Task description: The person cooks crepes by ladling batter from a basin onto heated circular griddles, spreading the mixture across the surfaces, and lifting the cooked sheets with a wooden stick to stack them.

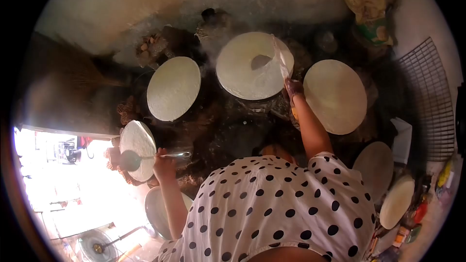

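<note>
My left hand (165,165) is closed round the handle of a metal ladle (130,160). The ladle's bowl is over a white round pan (143,138) at the left. Ahead, my right hand (293,87) grips a long, flat, whitish spatula (280,58). Its blade lies across the right part of a large white round griddle (238,63). Beside the blade a thin pale sheet (269,75) seems to be on the surface, next to a grey patch (261,61). Whether the sheet is lifted I cannot tell.
More white rounds stand at the left (174,89) and right (335,97). A wire rack (429,99) leans on the right wall, with a yellow bag (366,9) above. A fan (99,247) is at the lower left. Broken bricks (150,46) lie at the back.
</note>
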Motion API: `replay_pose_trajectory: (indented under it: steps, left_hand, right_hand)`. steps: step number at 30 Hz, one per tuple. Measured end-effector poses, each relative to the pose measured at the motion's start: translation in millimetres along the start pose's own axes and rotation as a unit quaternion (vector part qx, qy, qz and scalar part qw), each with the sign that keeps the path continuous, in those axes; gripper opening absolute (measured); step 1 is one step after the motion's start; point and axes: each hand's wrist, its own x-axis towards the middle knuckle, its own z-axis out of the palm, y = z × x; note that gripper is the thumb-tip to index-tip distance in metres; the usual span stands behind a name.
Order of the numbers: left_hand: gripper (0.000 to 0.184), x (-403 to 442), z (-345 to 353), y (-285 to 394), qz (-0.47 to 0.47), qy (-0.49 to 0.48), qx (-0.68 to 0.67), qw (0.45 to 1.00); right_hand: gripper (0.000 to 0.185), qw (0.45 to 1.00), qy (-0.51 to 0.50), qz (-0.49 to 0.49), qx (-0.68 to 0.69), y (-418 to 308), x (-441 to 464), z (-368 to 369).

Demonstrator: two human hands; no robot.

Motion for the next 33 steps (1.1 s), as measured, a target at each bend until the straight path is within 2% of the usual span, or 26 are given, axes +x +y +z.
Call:
replay_pose_trajectory:
  steps: [1, 3, 4, 5, 6, 7, 8, 9, 10, 11, 13, 14, 15, 17, 18, 19, 21, 22, 23, 24, 26, 28, 29, 30, 31, 33]
  left_hand:
    - [0.016, -2.8, 1.0, -3.9, 0.003, 0.003, 0.001, 1.0]
    - [0.03, 6.8, -1.8, -12.6, 0.07, -0.005, -0.038, 0.997]
    - [0.023, 14.8, -17.0, -17.4, 0.09, -0.044, -0.068, 0.993]
    - [0.023, 6.5, -15.0, -14.1, 0.096, -0.045, -0.076, 0.991]
    - [0.018, -12.5, -7.6, -8.5, 0.088, -0.077, -0.01, 0.993]
    - [0.017, -30.0, -0.7, -7.8, 0.077, -0.105, 0.059, 0.99]
    - [0.019, -37.6, 12.1, -14.2, 0.109, -0.015, 0.132, 0.985]
    - [0.019, -39.7, 14.1, -18.5, 0.111, -0.009, 0.132, 0.985]
    - [0.019, -40.5, 12.4, -22.3, 0.079, -0.021, 0.19, 0.978]
    - [0.02, -40.1, 11.1, -27.4, 0.047, -0.036, 0.246, 0.967]
    - [0.022, -38.8, 10.8, -40.9, 0.018, -0.052, 0.264, 0.963]
    - [0.023, -37.6, 11.1, -46.9, -0.01, -0.097, 0.284, 0.954]
    - [0.024, -38.9, 13.3, -53.8, -0.037, -0.14, 0.303, 0.942]
    - [0.027, -54.9, 36.0, -61.6, -0.072, -0.134, 0.283, 0.947]
    - [0.029, -57.3, 41.7, -67.2, -0.109, -0.164, 0.251, 0.948]
    - [0.03, -57.6, 49.4, -71.1, -0.146, -0.194, 0.218, 0.945]
    - [0.032, -51.7, 66.0, -76.1, -0.181, -0.202, 0.227, 0.935]
    - [0.032, -43.3, 72.9, -83.0, -0.189, -0.241, 0.257, 0.917]
    - [0.032, -34.8, 78.9, -90.3, -0.198, -0.276, 0.285, 0.896]
    - [0.033, -25.2, 91.4, -95.3, -0.182, -0.313, 0.32, 0.876]
    - [0.031, -13.5, 121.5, -106.8, -0.177, -0.328, 0.318, 0.872]
    - [0.025, 10.4, 153.8, -119.0, -0.156, -0.351, 0.344, 0.857]
    - [0.024, 23.4, 169.3, -127.6, -0.15, -0.344, 0.358, 0.855]
    - [0.024, 35.3, 185.7, -134.8, -0.145, -0.337, 0.372, 0.853]
    - [0.021, 44.4, 205.3, -139.0, -0.132, -0.328, 0.394, 0.849]
    - [0.019, 59.3, 234.7, -152.1, -0.125, -0.313, 0.413, 0.846]
  right_hand:
    - [0.043, 1.0, 0.018, -0.01, -0.023, -8.4, 2.0, 10.2]
    - [0.042, 0.989, -0.008, -0.136, -0.049, -47.0, -61.9, 0.1]
    - [0.04, 0.973, 0.012, -0.232, -0.005, -27.0, -66.5, 2.6]
    - [0.04, 0.815, 0.183, -0.512, -0.199, 31.7, -23.5, 15.8]
    - [0.039, 0.921, 0.172, -0.318, -0.144, 57.1, -12.4, 26.0]
    - [0.039, 0.957, 0.157, -0.214, -0.114, 54.1, -22.0, 32.2]
    - [0.039, 0.98, 0.144, -0.106, -0.086, 51.9, -31.0, 38.6]
    - [0.041, 0.984, 0.117, -0.121, -0.062, 17.8, -71.7, 44.3]
    - [0.045, 0.986, 0.091, -0.133, -0.037, 0.1, -98.4, 48.2]
    - [0.045, 0.987, 0.088, -0.131, -0.038, 10.8, -82.5, 50.8]
    - [0.046, 0.961, -0.004, -0.236, -0.144, 31.0, -34.9, 49.0]
    - [0.042, 0.937, 0.05, -0.268, -0.217, -21.3, -94.0, 16.3]
    - [0.042, 0.936, 0.05, -0.272, -0.219, -9.1, -86.5, 15.8]
    - [0.039, 0.969, 0.11, -0.112, -0.189, 24.1, -66.5, 15.8]
    - [0.042, 0.952, 0.138, -0.217, -0.165, 34.4, -78.6, 24.2]
    - [0.042, 0.952, 0.137, -0.218, -0.167, 32.0, -74.5, 22.0]
    - [0.044, 0.968, 0.041, -0.196, -0.153, 23.8, -58.8, 10.5]
    - [0.045, 0.972, -0.006, -0.187, -0.144, 16.5, -48.6, 7.2]
    - [0.044, 0.977, 0.037, -0.211, -0.014, 11.6, -43.4, 8.4]
    - [0.043, 0.97, 0.059, -0.237, 0.018, 9.4, -31.9, 9.8]
    - [0.042, 0.963, 0.077, -0.255, 0.047, 14.9, -28.7, 8.5]
    - [0.038, 0.968, -0.041, -0.197, -0.147, 4.1, -43.0, -0.5]
    - [0.036, 0.958, -0.102, -0.268, -0.029, 91.8, 38.8, 17.6]
    - [0.035, 0.939, -0.047, -0.292, -0.178, 62.5, -11.6, -2.0]
    - [0.035, 0.896, 0.014, -0.305, -0.322, 21.6, -73.8, -23.1]
    - [0.036, 0.909, 0.017, -0.29, -0.299, 26.5, -97.1, -45.6]
